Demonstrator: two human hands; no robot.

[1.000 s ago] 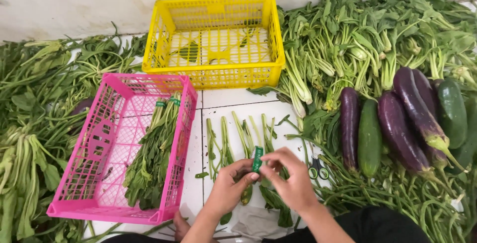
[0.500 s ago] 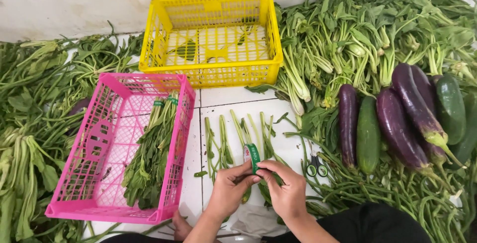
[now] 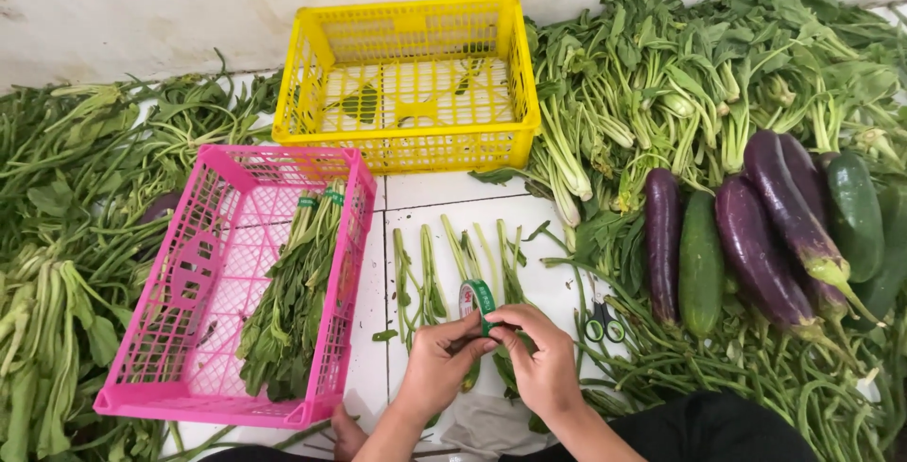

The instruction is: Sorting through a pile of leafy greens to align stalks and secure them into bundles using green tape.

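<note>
Both hands, the left hand (image 3: 439,363) and right hand (image 3: 540,360), pinched a green tape roll (image 3: 477,299). Two taped bundles (image 3: 293,292) lay in the pink crate (image 3: 203,264); loose stalks (image 3: 425,273) remained unbundled.

Bundled greens (image 3: 293,301) in crate (image 3: 203,330); eggplants (image 3: 756,235) right.

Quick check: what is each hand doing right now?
Left hand: shut on the green roll of tape.
Right hand: fingers pinch the same roll's edge.

Bare tiled floor (image 3: 453,202) lane between pink crate (image 3: 203,330) and eggplants (image 3: 756,245).
</note>
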